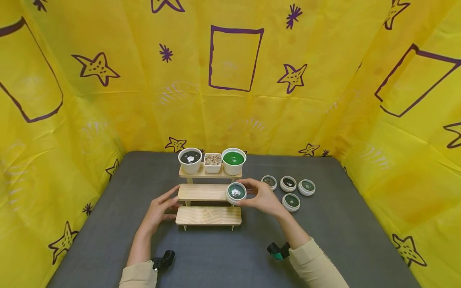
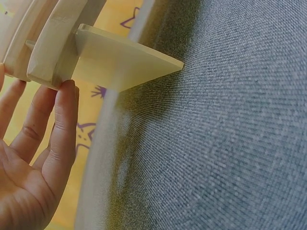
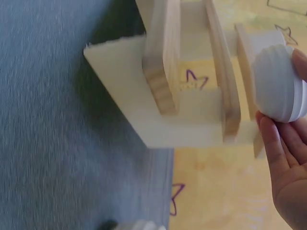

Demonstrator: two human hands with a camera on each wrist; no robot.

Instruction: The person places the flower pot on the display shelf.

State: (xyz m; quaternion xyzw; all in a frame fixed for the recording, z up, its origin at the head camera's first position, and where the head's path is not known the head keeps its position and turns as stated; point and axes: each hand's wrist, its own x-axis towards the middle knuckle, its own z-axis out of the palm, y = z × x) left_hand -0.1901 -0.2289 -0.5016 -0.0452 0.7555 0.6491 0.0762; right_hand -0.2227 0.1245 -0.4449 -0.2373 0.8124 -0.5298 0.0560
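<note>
A three-step wooden stand (image 1: pixel 208 216) sits on the grey table. My left hand (image 1: pixel 157 211) is at its left side, fingertips resting against the ends of the shelves, as the left wrist view also shows. My right hand (image 1: pixel 264 198) holds a small white ribbed bowl (image 1: pixel 236 193) between thumb and fingers, at the right end of the middle shelf (image 1: pixel 201 192). Dark green content with a white patch fills that bowl. In the right wrist view, the bowl's ribbed wall (image 3: pixel 274 82) shows close beside the shelf edges.
The top shelf (image 1: pixel 196 175) carries a round cup with dark content (image 1: pixel 191 166), a square cup of brown bits (image 1: pixel 212 168) and a round cup with green content (image 1: pixel 234 170). Several small bowls (image 1: pixel 288 184) stand right of the stand. Yellow patterned cloth (image 1: pixel 230 120) encloses the table.
</note>
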